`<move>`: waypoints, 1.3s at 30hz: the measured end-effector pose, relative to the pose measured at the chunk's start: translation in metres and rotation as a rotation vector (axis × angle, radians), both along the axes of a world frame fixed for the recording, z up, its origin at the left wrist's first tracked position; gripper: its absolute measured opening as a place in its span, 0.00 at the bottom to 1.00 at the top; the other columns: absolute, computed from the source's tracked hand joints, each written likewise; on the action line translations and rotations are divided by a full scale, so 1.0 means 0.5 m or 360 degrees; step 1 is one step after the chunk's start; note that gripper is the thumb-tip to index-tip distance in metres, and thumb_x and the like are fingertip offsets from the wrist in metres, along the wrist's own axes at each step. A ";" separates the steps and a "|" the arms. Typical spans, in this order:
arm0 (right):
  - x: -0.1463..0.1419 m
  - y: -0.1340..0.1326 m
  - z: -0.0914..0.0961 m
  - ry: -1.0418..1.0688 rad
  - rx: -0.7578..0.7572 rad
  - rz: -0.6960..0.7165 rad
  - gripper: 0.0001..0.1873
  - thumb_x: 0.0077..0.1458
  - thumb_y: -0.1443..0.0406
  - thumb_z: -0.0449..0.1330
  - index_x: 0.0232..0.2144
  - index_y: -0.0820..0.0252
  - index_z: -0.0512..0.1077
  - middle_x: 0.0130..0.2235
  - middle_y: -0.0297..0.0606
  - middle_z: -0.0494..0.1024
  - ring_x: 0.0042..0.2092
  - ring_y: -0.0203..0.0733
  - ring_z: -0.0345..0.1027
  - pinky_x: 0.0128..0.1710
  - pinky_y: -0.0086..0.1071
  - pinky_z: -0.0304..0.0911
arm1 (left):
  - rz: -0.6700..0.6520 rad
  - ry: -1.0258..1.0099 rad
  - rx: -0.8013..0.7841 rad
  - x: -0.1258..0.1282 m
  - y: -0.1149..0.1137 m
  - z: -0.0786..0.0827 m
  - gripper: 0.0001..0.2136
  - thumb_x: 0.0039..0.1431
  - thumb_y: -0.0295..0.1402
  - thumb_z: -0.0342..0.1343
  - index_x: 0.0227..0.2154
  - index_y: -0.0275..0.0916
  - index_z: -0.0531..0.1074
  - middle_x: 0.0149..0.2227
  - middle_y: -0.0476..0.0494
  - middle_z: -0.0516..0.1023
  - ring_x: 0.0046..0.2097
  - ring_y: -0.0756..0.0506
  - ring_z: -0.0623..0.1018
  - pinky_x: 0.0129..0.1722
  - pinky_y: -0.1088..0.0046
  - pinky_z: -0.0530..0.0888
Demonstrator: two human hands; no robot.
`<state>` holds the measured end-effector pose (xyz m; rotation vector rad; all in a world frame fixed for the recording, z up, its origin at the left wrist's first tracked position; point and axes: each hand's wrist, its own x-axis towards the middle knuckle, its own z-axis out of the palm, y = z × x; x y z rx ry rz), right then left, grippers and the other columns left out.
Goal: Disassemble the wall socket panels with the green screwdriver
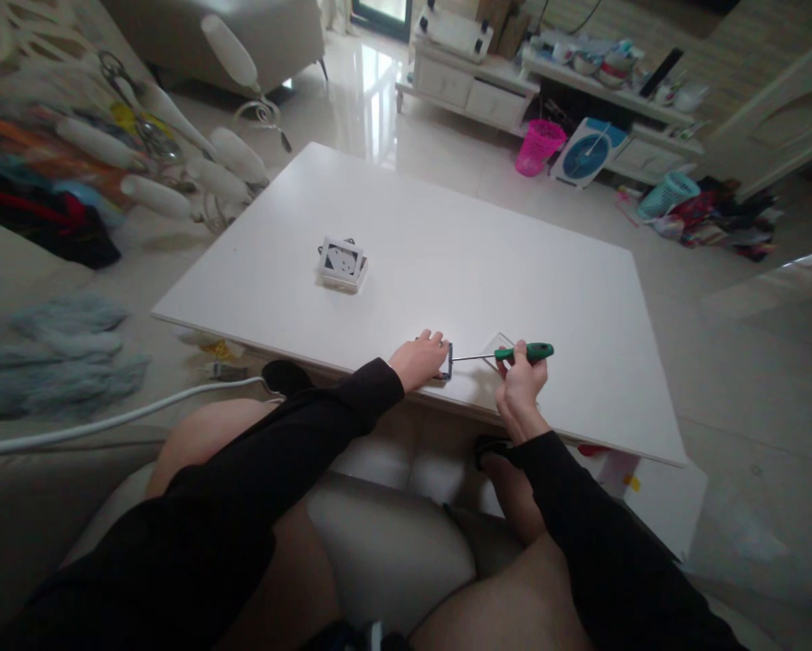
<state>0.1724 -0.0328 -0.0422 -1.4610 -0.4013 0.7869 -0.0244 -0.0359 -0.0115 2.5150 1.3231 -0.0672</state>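
Note:
My right hand (pixel 523 384) is closed around the green handle of a screwdriver (pixel 540 351). The shaft lies almost level and points left, its tip meeting the edge of a small wall-socket piece (pixel 448 362) with a dark rim. Over that piece my left hand (pixel 420 358) is curled, gripping it against the white tabletop near the front edge; its fingers hide most of it. Partly behind the right hand lies a thin white square frame (pixel 497 342). Farther left on the table, wall-socket parts (pixel 343 262) are stacked, the top one tilted.
The white table (pixel 555 271) spans the middle of the view. A lamp with white shades (pixel 222 163) stands by its left edge. Beyond are a pink basket (pixel 540 146), a box fan (pixel 586 154) and a low white cabinet (pixel 447 81). A white cable (pixel 121 416) runs at lower left.

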 end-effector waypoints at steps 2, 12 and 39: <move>-0.001 -0.002 -0.001 -0.0026 -0.0058 -0.0041 0.26 0.49 0.48 0.71 0.37 0.54 0.63 0.38 0.28 0.74 0.33 0.33 0.77 0.29 0.27 0.73 | -0.0011 0.0011 0.0016 0.001 -0.001 0.000 0.25 0.63 0.36 0.65 0.58 0.30 0.68 0.56 0.26 0.71 0.57 0.32 0.71 0.47 0.61 0.78; -0.044 -0.027 0.057 -0.0761 0.0367 0.0377 0.21 0.55 0.52 0.69 0.42 0.57 0.68 0.40 0.36 0.78 0.38 0.41 0.79 0.39 0.37 0.77 | 0.0007 0.0022 0.0196 0.012 -0.007 -0.013 0.26 0.63 0.41 0.64 0.57 0.28 0.70 0.54 0.27 0.73 0.56 0.32 0.72 0.46 0.63 0.76; 0.002 -0.005 -0.008 -0.0015 -0.0182 -0.0147 0.21 0.56 0.51 0.69 0.35 0.56 0.64 0.33 0.28 0.74 0.29 0.33 0.75 0.28 0.27 0.75 | -0.0057 0.0076 0.0216 0.014 -0.009 -0.016 0.25 0.67 0.40 0.60 0.57 0.24 0.68 0.53 0.25 0.73 0.55 0.32 0.73 0.41 0.63 0.76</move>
